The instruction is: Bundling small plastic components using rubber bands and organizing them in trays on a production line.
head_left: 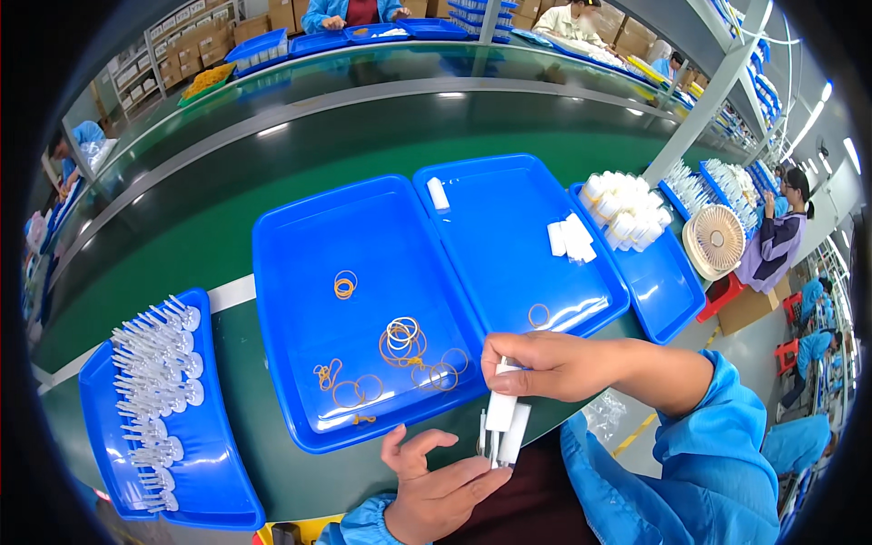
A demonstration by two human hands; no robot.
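Close to my body, my right hand (554,365) pinches the upper end of a white rectangular piece (500,411), held upright. Beneath it, my left hand (440,486) supports a second white block (515,434) and thin pale rods (483,434) at its fingertips; its thumb and forefinger are spread apart. How the pieces join is partly hidden by my fingers. Just beyond my hands, a blue tray (282,336) holds loose tan rubber bands (402,338). Right of it, another blue tray (481,272) carries a few white blocks (572,238) and a single rubber band (539,315).
At left, a blue tray (232,490) holds rows of clear-based parts with thin stems (159,391). On the right, bundled white pieces (625,211) fill a smaller blue tray (668,291), beside a beige fan (715,238). A green conveyor belt (363,132) runs behind; other people work beyond.
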